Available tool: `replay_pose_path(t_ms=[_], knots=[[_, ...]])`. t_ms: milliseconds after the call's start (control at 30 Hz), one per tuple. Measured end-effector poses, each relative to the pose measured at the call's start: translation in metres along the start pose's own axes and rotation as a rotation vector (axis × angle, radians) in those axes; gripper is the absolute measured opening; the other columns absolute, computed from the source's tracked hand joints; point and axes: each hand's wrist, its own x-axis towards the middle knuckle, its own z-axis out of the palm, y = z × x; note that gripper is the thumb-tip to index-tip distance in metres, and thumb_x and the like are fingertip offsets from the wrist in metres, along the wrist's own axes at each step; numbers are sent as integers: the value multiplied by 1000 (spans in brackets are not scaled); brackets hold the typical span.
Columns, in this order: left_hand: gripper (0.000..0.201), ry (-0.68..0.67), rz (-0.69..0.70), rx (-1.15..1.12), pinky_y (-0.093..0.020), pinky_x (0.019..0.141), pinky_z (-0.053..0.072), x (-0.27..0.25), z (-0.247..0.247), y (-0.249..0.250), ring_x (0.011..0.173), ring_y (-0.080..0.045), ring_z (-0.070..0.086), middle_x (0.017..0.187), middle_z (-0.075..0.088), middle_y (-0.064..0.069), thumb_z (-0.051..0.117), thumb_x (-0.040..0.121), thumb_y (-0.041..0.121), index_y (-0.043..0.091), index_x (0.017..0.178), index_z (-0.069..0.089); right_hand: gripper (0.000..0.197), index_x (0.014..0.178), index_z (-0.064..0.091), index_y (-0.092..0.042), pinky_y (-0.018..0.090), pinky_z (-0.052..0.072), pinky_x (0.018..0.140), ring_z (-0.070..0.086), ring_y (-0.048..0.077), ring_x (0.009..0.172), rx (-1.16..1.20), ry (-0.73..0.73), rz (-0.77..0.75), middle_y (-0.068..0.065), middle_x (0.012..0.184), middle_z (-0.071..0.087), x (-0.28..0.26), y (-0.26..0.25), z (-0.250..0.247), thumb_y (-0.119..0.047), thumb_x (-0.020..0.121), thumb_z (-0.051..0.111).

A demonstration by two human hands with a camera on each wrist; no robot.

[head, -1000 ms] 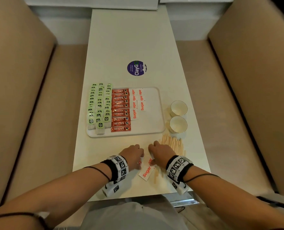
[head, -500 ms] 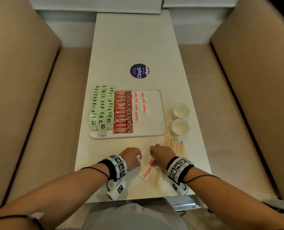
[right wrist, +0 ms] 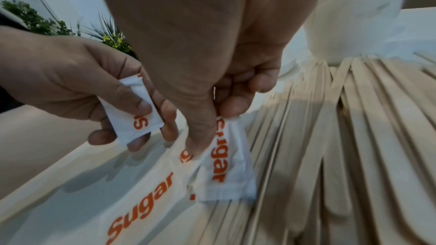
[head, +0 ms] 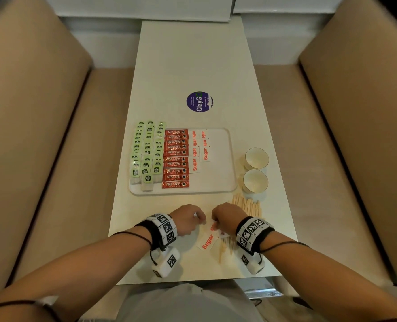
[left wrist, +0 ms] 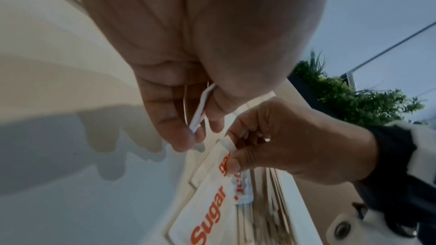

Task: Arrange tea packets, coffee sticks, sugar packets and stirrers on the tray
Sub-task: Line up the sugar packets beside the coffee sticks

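Long white desk point(head: 192, 66), set btwn two tan padded benches point(head: 41, 135).

White rectangular plastic tray point(head: 225, 182) at mid-desk. On it, L to R: three columns of green-labelled tea packets point(head: 147, 154), overlapping, leftmost hanging over tray edge; one column of red Nescafe coffee sticks point(head: 175, 158), touching the tea; two short columns of white paper sugar packets w/ orange lettering point(head: 198, 148), just beside the sticks. Right part of tray bare.

Off tray: two white paper cups point(head: 256, 169), right of tray, one behind the other. Pile of flat wooden stirrers point(right wrist: 354, 137) on desk near front edge. Loose white sugar packets point(head: 207, 239) lying on desk beside and partly over stirrers.

Left hand point(head: 188, 219): grip pinching one white sugar packet point(right wrist: 134, 111), thumb against fingers, held off desk.

Right hand point(head: 227, 218): grip pinching top edge of another sugar packet point(right wrist: 226, 161), its lower end resting on the loose ones.

Purple round sticker point(head: 199, 101) on desk beyond tray.
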Motion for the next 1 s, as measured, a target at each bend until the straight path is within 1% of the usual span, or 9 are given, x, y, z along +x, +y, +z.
replay_pose_path(t_ms=[133,267,400,500,600,767,867,933,1000], knots=[[31,34,73,-22,-18,66,47,-1,-10,4,80,-12,60,105,67,3,42,99,7,18,121,63,18,100,73,-14,36,57,81,68,22,85,66,84,-42,2,91,73,-6,4,-11,-30,92,71],[28,99,159,85,-28,98,47,4,-20,2,108,-12,61,116,65,8,67,94,27,22,122,65,20,104,74,-17,34,55,80,66,20,86,116,162,-104,1,94,73,-8,4,-30,-33,92,71],[36,111,176,139,-33,90,52,4,-28,5,98,-12,64,108,68,9,77,83,37,28,117,68,21,98,73,-16,31,51,71,62,18,77,126,214,-166,1,86,70,-8,-5,-47,-36,92,71],[24,103,221,85,-34,81,55,4,-32,3,86,-11,67,94,72,9,71,77,46,36,99,69,17,95,73,-17,31,52,71,63,17,77,192,236,-195,0,86,70,-4,-11,-58,-34,92,70],[5,136,253,26,-28,69,48,2,-38,8,73,-9,63,78,71,6,69,82,32,32,77,68,15,100,74,-19,27,45,70,63,16,81,246,258,-225,-1,92,72,3,-14,-66,-31,95,67],[11,195,254,-38,-26,66,48,4,-52,9,71,-10,63,78,70,1,67,91,21,14,84,72,28,117,67,-24,26,48,81,57,11,87,436,368,-181,-6,105,62,11,-15,-74,-40,94,68],[13,252,242,-116,-27,63,50,9,-63,8,71,-13,65,79,70,-1,65,94,23,14,86,71,30,119,63,-22,27,48,85,59,13,95,532,384,-101,-6,108,62,19,-11,-74,-39,95,66],[13,279,242,-121,-24,61,49,11,-69,8,71,-13,67,80,71,0,63,96,22,13,89,70,17,109,65,-22,24,46,77,61,13,91,637,362,-89,-7,101,65,23,-9,-74,-34,98,63],[11,291,248,-123,-33,68,56,15,-75,8,78,-19,70,88,74,-4,63,95,19,11,97,71,12,103,65,-21,21,42,70,58,9,81,686,352,-93,-9,93,64,26,-7,-75,-31,100,60]])
